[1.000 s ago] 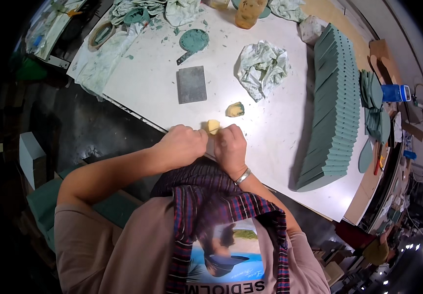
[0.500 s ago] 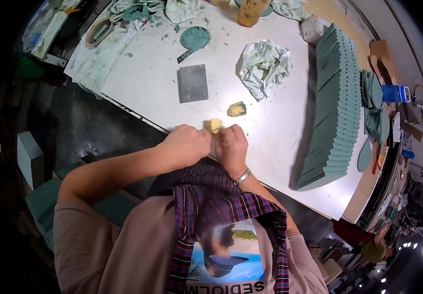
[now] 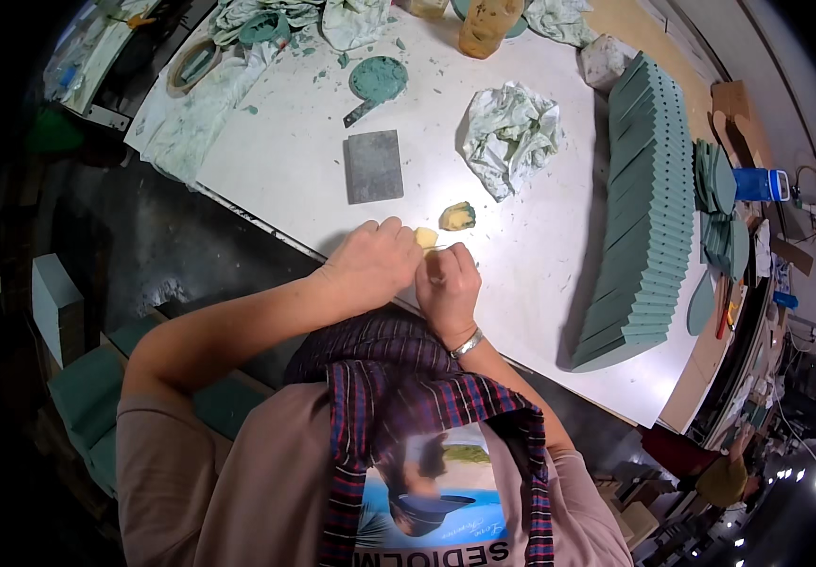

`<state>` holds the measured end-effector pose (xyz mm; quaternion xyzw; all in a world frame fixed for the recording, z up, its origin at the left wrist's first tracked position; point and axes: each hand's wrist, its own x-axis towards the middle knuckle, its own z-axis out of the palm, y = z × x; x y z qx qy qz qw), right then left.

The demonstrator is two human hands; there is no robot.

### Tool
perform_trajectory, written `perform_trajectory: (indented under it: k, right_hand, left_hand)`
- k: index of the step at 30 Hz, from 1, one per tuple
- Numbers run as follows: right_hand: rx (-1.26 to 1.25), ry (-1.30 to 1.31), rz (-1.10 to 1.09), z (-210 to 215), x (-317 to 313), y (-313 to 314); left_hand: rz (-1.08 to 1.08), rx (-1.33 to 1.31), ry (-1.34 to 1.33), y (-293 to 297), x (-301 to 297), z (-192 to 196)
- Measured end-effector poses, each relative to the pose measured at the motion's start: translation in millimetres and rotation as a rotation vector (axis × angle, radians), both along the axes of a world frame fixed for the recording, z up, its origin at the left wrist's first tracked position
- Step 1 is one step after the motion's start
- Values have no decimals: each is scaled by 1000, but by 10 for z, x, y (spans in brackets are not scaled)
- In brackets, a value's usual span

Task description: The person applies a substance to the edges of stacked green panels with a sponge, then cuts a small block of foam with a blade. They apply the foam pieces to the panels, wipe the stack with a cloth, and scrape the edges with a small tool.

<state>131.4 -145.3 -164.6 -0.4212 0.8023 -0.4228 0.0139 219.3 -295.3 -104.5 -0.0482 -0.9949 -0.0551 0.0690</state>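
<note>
Close together over the near edge of the white table (image 3: 512, 274), both hands are closed. At the fingertips of my left hand (image 3: 375, 257) a small pale yellow piece of sponge (image 3: 426, 237) sticks out, gripped by its side. My right hand (image 3: 449, 291) is curled with its fingertips pinched just below the sponge; whatever it holds is mostly hidden, with only a thin light edge showing between the hands. Just beyond them lies a second yellow sponge (image 3: 458, 216), stained dark green. A flat grey square slab (image 3: 374, 167) rests farther left.
A long row of stacked green tiles (image 3: 640, 217) stands along the right side. Farther back lie a crumpled stained cloth (image 3: 512, 137), a round green lump of paste (image 3: 379, 78) with a dark blade and an orange-brown jar (image 3: 489, 26). Thin green pieces (image 3: 715, 175) lie beyond the tiles.
My left hand has moved slightly up and to the right, and the small sponge piece has shifted with it. The right hand stays almost in place, its fingers slightly turned.
</note>
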Motion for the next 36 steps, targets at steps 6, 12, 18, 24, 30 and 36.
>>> perform_trajectory:
  k: [6, 12, 18, 24, 30, 36]
  right_hand:
    - [12, 53, 36, -9, 7, -26]
    - [42, 58, 57, 0, -3, -28]
    - [-37, 56, 37, 9, -7, -35]
    - [53, 15, 58, -34, -18, -24]
    - [-65, 31, 37, -48, -3, -37]
    - [-7, -33, 58, -24, -33, -26]
  left_hand:
    - [-18, 61, -23, 32, 45, -62]
    - [-56, 120, 7, 17, -85, -161]
    - [-52, 137, -16, 9, 21, -93]
    - [-92, 120, -39, 4, -124, -164]
    - [-43, 167, 8, 20, -5, -176]
    - [-69, 151, 1, -30, -70, -230]
